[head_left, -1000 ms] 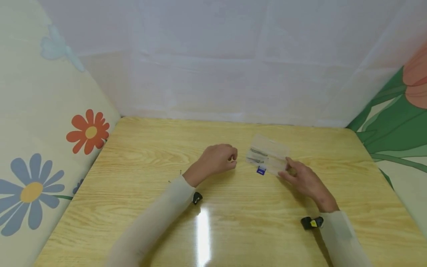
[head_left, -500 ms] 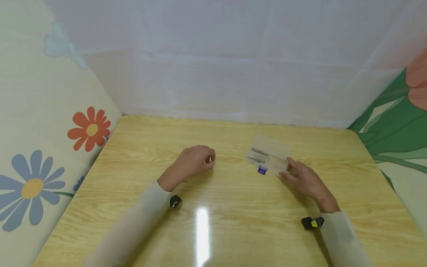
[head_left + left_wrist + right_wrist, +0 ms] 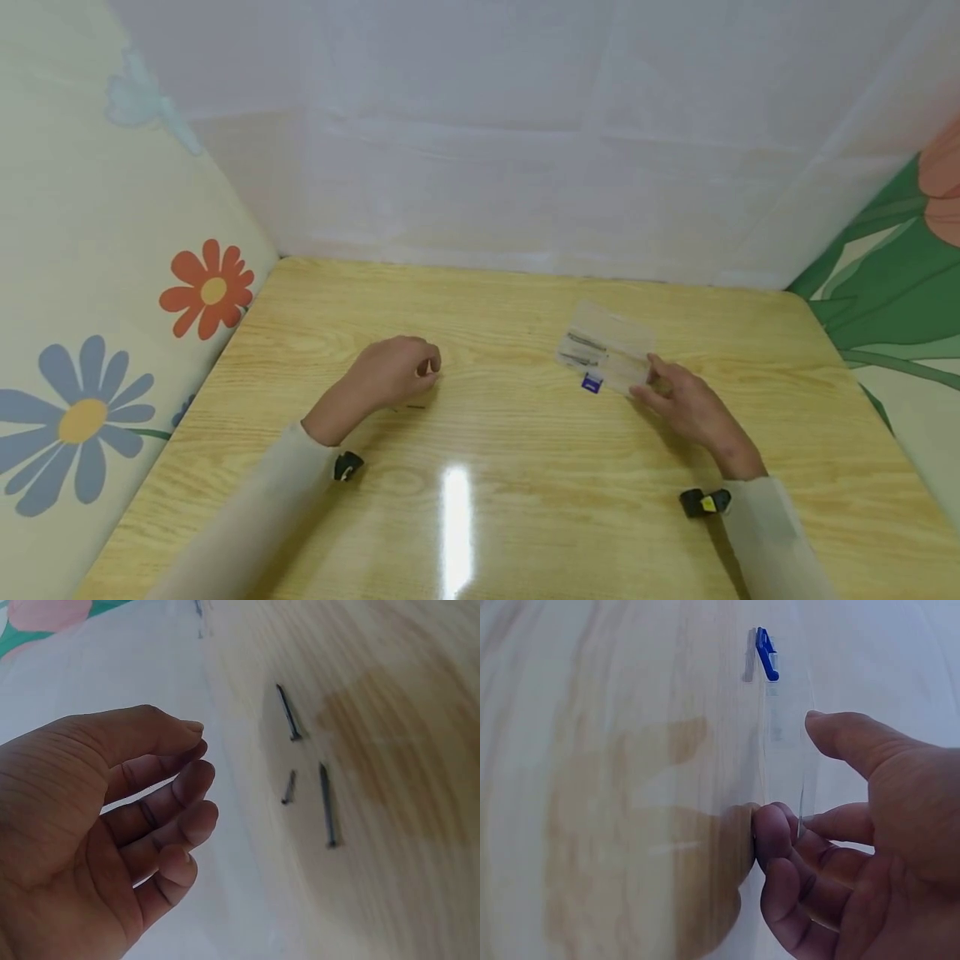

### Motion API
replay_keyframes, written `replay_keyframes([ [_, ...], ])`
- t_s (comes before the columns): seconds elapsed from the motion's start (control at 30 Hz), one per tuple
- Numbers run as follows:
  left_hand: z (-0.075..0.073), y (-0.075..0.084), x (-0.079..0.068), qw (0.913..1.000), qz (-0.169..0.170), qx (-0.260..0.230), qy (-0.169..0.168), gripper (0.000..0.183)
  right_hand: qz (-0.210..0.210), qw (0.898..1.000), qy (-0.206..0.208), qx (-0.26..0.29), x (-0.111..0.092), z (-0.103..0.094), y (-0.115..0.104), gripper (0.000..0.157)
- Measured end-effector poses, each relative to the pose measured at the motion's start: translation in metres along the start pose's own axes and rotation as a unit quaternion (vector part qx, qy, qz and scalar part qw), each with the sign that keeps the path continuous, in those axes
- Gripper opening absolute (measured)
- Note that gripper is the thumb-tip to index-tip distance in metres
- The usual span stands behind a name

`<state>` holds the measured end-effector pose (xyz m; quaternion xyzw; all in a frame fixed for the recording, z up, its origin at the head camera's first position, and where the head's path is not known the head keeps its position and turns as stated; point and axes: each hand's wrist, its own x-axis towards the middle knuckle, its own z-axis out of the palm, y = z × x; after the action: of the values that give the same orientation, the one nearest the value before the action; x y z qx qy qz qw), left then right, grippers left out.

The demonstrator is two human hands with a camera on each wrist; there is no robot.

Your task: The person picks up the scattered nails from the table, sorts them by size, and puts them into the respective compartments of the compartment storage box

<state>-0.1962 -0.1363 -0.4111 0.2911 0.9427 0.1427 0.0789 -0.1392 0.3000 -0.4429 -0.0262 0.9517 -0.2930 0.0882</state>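
Note:
Loosely curled, my left hand [image 3: 390,371] hovers left of centre over the table, thumb tip against the index finger and nothing between them. Three dark nails lie below it in the left wrist view: an upper nail [image 3: 288,712], a short nail [image 3: 289,787] and a longer nail [image 3: 328,806]. In the head view, the hand partly hides them. My right hand [image 3: 690,408] holds the right edge of an open clear plastic box [image 3: 626,333], fingers along its side. Several nails [image 3: 585,342] lie in the box's left part. A blue latch [image 3: 592,382] sticks out at its front.
The wood-grain table [image 3: 525,483] carries a bright light reflection in front. A white cloth [image 3: 487,183] hangs behind it, and flower-patterned panels [image 3: 75,250] stand at the sides. A black camera [image 3: 705,502] sits at the right wrist.
My left hand has moved left, away from the box to above the loose nails, with its fingers still curled. My right hand and the box have stayed in place.

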Motion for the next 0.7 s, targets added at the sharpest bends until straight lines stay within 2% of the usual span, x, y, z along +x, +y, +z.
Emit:
replay_keyframes([
  [0.4,-0.002,-0.03,-0.036,0.9996,-0.028,-0.004,0.01,0.004,-0.016,1.0,0.003,-0.001,-0.004,-0.002,-0.001,0.082],
  [0.7,-0.003,-0.037,-0.051,0.9991,-0.042,-0.003,0.008,0.004,-0.017,1.0,0.002,-0.001,-0.004,-0.002,0.0,0.084],
])
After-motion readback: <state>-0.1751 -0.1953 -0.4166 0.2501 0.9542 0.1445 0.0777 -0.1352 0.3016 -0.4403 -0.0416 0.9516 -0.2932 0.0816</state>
